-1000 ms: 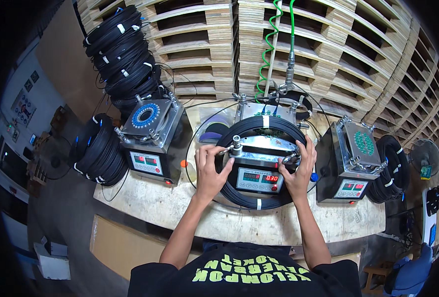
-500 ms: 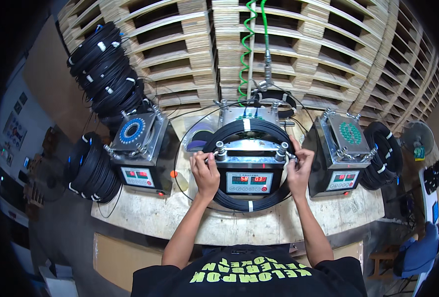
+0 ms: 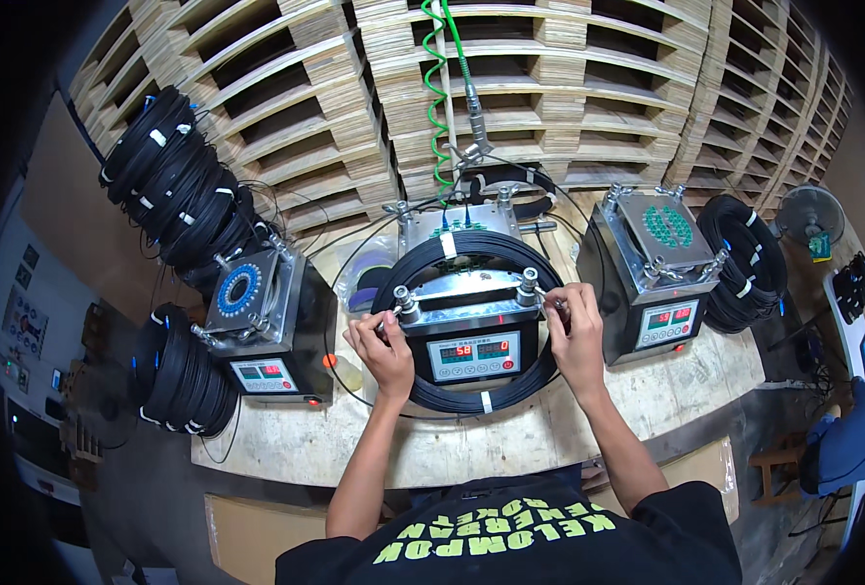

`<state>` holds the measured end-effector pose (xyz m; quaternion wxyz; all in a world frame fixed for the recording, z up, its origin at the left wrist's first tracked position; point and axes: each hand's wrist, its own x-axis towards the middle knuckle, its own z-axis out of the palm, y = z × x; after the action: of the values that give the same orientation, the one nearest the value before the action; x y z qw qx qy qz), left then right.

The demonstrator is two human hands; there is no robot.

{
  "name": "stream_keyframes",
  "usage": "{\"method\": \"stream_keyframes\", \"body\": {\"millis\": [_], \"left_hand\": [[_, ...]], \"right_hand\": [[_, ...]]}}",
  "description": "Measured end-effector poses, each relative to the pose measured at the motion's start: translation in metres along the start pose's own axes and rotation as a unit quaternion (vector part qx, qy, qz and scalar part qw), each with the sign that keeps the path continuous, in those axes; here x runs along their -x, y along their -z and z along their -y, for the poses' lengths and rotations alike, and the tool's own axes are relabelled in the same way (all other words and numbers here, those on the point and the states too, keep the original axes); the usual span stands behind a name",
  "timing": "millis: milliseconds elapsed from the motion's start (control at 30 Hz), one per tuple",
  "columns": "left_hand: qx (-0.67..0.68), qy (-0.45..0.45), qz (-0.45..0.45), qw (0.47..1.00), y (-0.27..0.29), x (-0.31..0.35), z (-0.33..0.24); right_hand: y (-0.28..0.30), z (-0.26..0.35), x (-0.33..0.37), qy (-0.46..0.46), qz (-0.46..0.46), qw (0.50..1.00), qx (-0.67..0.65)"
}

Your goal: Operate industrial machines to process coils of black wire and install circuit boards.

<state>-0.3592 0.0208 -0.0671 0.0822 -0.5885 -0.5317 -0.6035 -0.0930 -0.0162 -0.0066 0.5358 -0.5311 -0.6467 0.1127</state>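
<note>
A black cable coil (image 3: pixel 486 400) with white ties rings the front of the middle polishing machine (image 3: pixel 432 336), a box with a metal clamping plate and a lit red display. My left hand (image 3: pixel 382 356) is closed at the machine's front left corner, fingers pinching the small metal handle beside the left clamp knob (image 3: pixel 407 304). At the front right corner, my right hand (image 3: pixel 576 336) is closed the same way on the handle beside the right clamp knob (image 3: pixel 528 287). Both handles are largely covered by fingers. Green-ringed ports (image 3: pixel 442 230) show on the plate's far part.
Similar machines stand left (image 3: pixel 281 331) and right (image 3: pixel 647 283) on the wooden table (image 3: pixel 296 439). Stacked cable coils (image 3: pixel 184 195) rise at far left; another coil (image 3: pixel 744 263) lies at right. A green air hose (image 3: pixel 437 107) hangs before wooden pallets (image 3: pixel 588 88).
The view has shifted, moving the table scene left in the picture. Both hands remain at the clamp knobs, with their finger positions slightly changed. The middle machine's right-hand red reading has changed.
</note>
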Motion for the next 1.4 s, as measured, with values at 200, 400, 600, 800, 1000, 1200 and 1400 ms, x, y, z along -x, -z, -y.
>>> {"method": "stream_keyframes", "body": {"millis": [200, 400, 600, 800, 1000, 1200, 1400], "left_hand": [[0.004, 0.015, 0.004, 1.000, 0.000, 0.002, 0.002], [-0.016, 0.006, -0.008, 1.000, 0.000, 0.002, 0.003], [-0.016, -0.011, -0.007, 1.000, 0.001, 0.002, 0.005], [0.003, -0.006, -0.014, 1.000, 0.000, 0.000, 0.003], [0.053, 0.027, -0.001, 0.998, 0.004, -0.002, 0.000], [0.055, 0.007, 0.004, 0.998, 0.006, -0.004, 0.001], [0.067, 0.017, 0.009, 0.998, 0.008, -0.008, -0.002]], "right_hand": [[-0.005, -0.003, -0.007, -0.018, -0.030, 0.998, -0.052], [0.011, -0.004, -0.015, -0.104, 0.043, 0.989, -0.091], [-0.001, -0.004, -0.010, -0.103, 0.020, 0.991, -0.080], [-0.014, -0.007, -0.001, -0.074, -0.037, 0.994, -0.078], [-0.035, -0.015, 0.057, -0.060, -0.004, 0.992, -0.108], [-0.049, -0.030, 0.082, 0.083, 0.147, 0.972, 0.166], [-0.063, -0.027, 0.080, 0.057, 0.100, 0.973, 0.202]]}}
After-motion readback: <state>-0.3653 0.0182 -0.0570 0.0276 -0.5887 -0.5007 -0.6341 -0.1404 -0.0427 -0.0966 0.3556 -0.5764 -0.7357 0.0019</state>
